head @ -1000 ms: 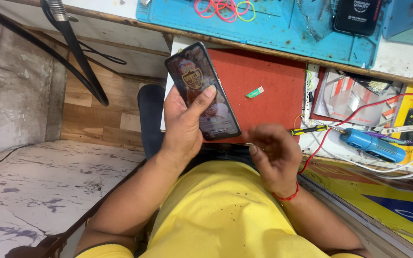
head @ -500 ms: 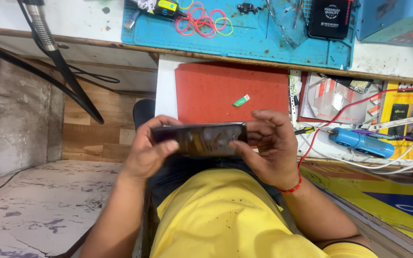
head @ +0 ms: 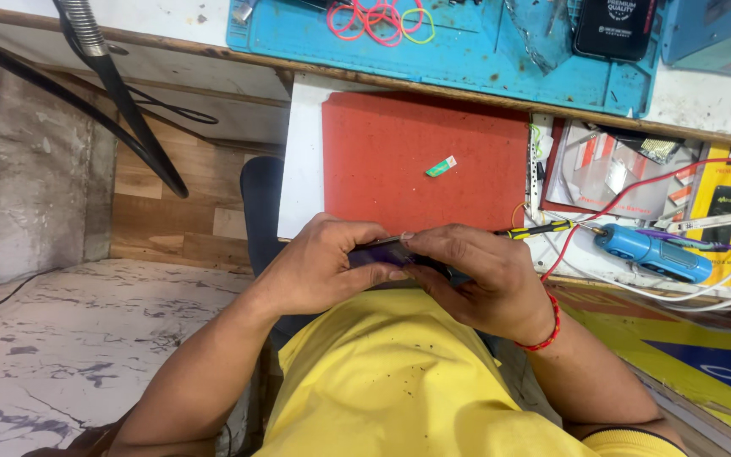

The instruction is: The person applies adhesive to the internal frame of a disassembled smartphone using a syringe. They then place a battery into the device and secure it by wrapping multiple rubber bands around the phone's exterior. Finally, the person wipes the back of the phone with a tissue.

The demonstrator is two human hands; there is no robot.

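Observation:
Both my hands hold a dark smartphone [head: 380, 251] edge-on, close to my chest above my yellow shirt. My left hand [head: 319, 267] wraps its left end, thumb across the near side. My right hand [head: 475, 275], with a red thread bracelet at the wrist, covers the right end, fingertips pressed on the top edge. Most of the phone is hidden by my fingers. Just beyond lies a red work mat [head: 416, 156] with a small green and white chip [head: 440, 167] on it.
A blue mat [head: 467, 59] with coloured rubber bands [head: 378, 17] lies at the back. To the right are a yellow-handled screwdriver [head: 535, 228], a blue tool [head: 653, 254], red and white wires, and packets. A black lamp arm [head: 120, 93] crosses at left.
The phone went from upright in my left hand, screen facing me, to flat and edge-on in both hands, lowered toward my chest. My right hand came onto it.

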